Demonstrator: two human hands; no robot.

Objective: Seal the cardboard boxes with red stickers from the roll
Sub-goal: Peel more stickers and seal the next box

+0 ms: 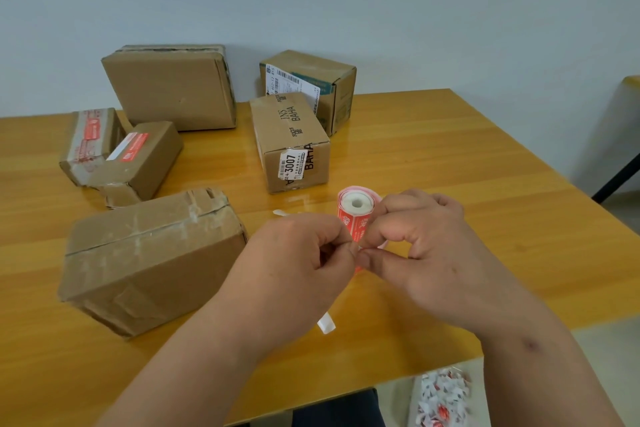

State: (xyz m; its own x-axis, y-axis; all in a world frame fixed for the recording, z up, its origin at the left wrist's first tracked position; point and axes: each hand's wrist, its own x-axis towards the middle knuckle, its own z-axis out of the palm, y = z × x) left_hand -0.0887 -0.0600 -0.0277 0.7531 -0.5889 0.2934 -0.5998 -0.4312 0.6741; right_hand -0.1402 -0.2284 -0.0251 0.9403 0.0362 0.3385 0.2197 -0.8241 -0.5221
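Head view: left hand [304,250] and right hand [419,246] meeting above desk [450,156], both grips pinching red sticker strip [356,236] between thumb and fingertips. Roll [356,204] sitting just behind hands, core facing camera. White backing strip [326,322] hanging below left hand. Big box [145,260] lying left of hands. Five more boxes standing farther back; two at left [104,149] wearing red stickers.

Six cardboard boxes [152,260], one sticker roll [355,210], two hands [301,253].
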